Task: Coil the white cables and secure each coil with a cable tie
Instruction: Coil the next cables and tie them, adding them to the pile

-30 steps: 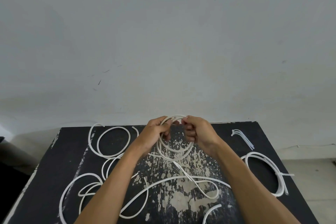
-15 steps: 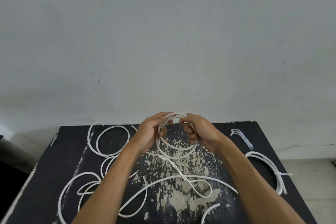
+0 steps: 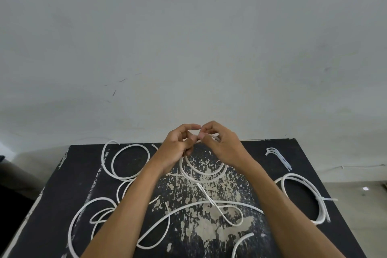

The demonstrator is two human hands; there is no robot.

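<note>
1. Grip: left hand [image 3: 178, 148] and right hand [image 3: 224, 148] both pinch the top of the half-made coil [image 3: 204, 174], fingertips meeting above the far middle of the surface [image 3: 261, 153].
2. Coil hangs from the pinch; its tail [image 3: 219, 209] trails loose toward the near edge.
3. Handling: cable looks light and springy, so loops will likely fan out. Best held where the turns overlap.
4. Outward: cable ties [image 3: 278, 157] far right, tied coil [image 3: 303, 197] right, loose cables [image 3: 127, 161] left.
5. Versus 1 s ago: hands are higher and closer together, and less of the coil's top shows.
</note>
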